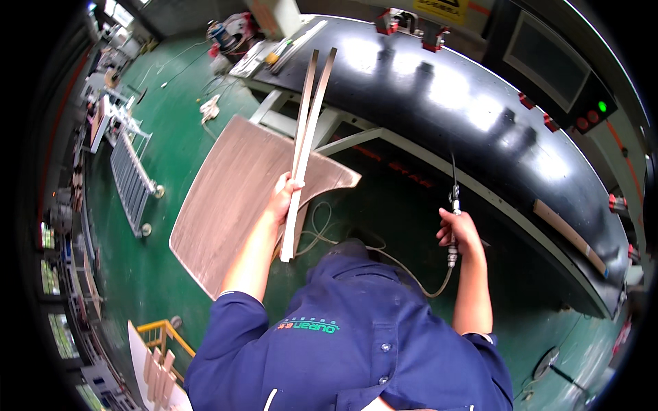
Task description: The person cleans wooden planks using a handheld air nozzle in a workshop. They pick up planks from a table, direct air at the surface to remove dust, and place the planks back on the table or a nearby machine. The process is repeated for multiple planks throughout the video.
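left hand [282,195]: raised forward, fingers curled closed | right hand [459,229]: extended forward, fist closed, forearm bare

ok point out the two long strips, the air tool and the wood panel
long strips [306,130], head view, mid-length above the left hand
air tool [453,205], head view, metal body above the right hand
wood panel [226,198], head view, bare middle of face

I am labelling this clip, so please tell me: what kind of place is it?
Probably a woodworking shop: the left hand holds wooden strips, the right hand an air tool, beside a black machine table.
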{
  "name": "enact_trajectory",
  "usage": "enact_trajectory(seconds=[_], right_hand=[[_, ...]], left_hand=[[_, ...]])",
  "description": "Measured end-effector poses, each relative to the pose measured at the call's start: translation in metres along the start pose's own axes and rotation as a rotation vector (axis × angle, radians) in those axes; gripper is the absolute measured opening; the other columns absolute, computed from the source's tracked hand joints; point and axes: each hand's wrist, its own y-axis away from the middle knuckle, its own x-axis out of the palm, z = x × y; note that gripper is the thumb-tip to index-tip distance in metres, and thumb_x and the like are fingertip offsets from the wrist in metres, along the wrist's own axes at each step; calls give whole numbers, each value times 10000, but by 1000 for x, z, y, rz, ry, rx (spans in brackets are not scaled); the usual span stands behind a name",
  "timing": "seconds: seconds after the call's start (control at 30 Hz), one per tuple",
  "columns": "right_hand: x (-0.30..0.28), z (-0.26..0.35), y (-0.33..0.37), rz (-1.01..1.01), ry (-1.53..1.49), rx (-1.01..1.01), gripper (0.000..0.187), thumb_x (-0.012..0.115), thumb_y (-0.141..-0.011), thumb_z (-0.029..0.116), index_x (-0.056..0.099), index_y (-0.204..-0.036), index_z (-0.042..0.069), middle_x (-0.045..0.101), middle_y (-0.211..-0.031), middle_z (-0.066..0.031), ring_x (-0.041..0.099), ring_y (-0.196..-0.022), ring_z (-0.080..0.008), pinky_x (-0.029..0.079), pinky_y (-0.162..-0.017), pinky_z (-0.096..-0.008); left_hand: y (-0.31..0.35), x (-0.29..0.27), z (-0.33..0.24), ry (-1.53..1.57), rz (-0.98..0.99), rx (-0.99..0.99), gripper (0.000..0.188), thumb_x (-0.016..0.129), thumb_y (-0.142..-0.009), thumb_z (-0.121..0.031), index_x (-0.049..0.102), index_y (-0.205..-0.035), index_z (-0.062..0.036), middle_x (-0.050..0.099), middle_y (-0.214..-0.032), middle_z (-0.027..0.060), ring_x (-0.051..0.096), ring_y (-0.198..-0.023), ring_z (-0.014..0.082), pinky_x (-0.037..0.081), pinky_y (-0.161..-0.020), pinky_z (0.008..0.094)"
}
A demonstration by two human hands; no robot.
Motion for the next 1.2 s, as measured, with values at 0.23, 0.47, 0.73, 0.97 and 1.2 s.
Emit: enact_trajectory(seconds=[0.23,0.47,0.73,0.97,1.2], right_hand=[[-19,-29,-3,-198,-234,75,338,645,-979,304,576,-822,12,634,-574,-130,568,-390,-188,539,-421,-367],[22,23,-4,-235,-61,54,274,710,-938,233,572,-815,31,626,-609,-96,554,-442,-144,478,-423,-306],[87,85,-41,-232,189,-60,270,759,-898,251,636,-839,19,624,-614,-42,562,-491,-106,448,-470,-264],[103,123,-66,-170,308,-64,247,768,-873,257,656,-829,42,633,-613,-26,581,-505,-98,458,-494,-269],[89,145,-94,-101,347,-110,248,771,-865,250,661,-835,30,646,-630,-35,617,-556,-110,484,-533,-282]], left_hand=[[-104,60,-64,-271,-15,38,819,747,-768,-373,425,-1367,82,584,-1255,227,573,-1150,274,459,-988,368],[-178,103,-100,-827,-51,202,831,817,-698,-383,477,-1271,115,580,-1260,297,603,-1175,402,501,-989,441],[-212,120,-100,-1185,-116,291,955,838,-647,-446,402,-1306,90,535,-1229,257,592,-1118,410,529,-929,479],[-237,119,-83,-1192,-178,337,940,843,-612,-440,435,-1279,82,561,-1161,222,603,-1062,392,532,-887,474],[-243,128,-83,-1199,-253,331,923,829,-601,-454,451,-1262,69,571,-1142,201,600,-1067,373,523,-895,467]])
